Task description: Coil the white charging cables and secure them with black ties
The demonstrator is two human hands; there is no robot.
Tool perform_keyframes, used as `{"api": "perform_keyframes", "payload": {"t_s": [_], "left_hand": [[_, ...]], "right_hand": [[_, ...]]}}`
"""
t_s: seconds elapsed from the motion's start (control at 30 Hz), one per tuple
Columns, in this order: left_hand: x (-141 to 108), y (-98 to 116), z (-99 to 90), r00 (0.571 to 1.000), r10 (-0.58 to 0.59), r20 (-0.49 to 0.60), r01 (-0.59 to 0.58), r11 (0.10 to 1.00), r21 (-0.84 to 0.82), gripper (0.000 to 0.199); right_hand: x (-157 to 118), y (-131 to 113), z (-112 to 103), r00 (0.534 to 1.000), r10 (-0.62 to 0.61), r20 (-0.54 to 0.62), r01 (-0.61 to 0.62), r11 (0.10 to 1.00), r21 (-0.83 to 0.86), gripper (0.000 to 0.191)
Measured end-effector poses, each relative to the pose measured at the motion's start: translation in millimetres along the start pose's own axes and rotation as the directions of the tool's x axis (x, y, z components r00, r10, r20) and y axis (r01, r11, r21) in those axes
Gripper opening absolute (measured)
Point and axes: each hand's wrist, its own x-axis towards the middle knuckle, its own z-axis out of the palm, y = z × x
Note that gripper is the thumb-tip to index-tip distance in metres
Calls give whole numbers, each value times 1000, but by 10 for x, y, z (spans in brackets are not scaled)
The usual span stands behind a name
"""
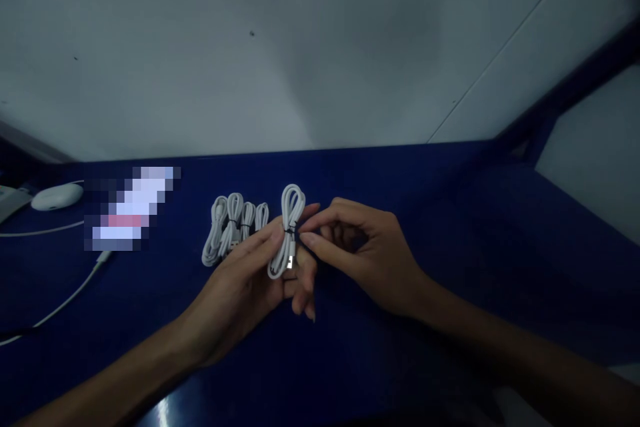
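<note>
My left hand holds a coiled white USB cable upright, pinched at its middle between thumb and fingers. The cable's metal USB plug shows near the lower end of the coil. Around the waist of the coil runs a thin black twist tie. My right hand comes in from the right, its thumb and index fingertips closed together at the end of the tie. Behind my left hand, several more tied white cable bundles lie side by side, partly covered by that hand.
A phone-like slab with a blurred bright screen lies to the left, with a white charging cord at its near end. Further left is a white rounded case. The blue tabletop meets a pale panel at the back.
</note>
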Motion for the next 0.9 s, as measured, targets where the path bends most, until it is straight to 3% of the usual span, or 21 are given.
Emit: {"api": "perform_keyframes", "payload": {"t_s": [0.13,0.33,0.53,0.7,0.9], "left_hand": [[26,-24,-9,1000,10,-5,-10,1000,23,37],[67,-42,1,999,42,-1,-42,997,68,26],[58,-52,-38,998,64,28,-68,987,145,19],[54,-37,-31,996,75,46,-83,975,205,10],[42,-66,-86,998,63,20,-66,962,266,17]], "right_hand": [[-31,0,29,998,-12,-61,11,1000,-4,6],[-57,-15,43,997,62,-45,-58,995,81,3],[-40,-27,56,988,120,-99,-108,987,120,4],[-13,-28,14,975,223,3,-218,952,214,7],[22,-38,-8,953,299,54,-301,908,292,16]]}}
